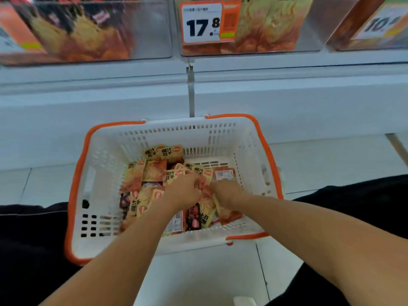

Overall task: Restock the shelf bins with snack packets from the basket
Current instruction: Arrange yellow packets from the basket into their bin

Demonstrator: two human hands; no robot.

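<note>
Both hands were down in the white basket (pixel 106 146) with the orange rim, which sat on the floor (pixel 320 164) below the shelf. The left hand (pixel 184 192) lay with its fingers curled over the heap of snack packets (pixel 154 171), and the right hand (pixel 227 191) reached in just beside it, fingers bent down among the packets; whether either grip had actually closed on a packet could not be told, since the fingertips were buried in the pile. The clear shelf bins (pixel 247 27) stood well above, already holding packets behind a price tag (pixel 202 23). The packets looked slick and loosely stacked, so a hurried handful would likely shed some on the lift to the bins. Mixed flavours in the heap could also end up in the wrong bin.
</note>
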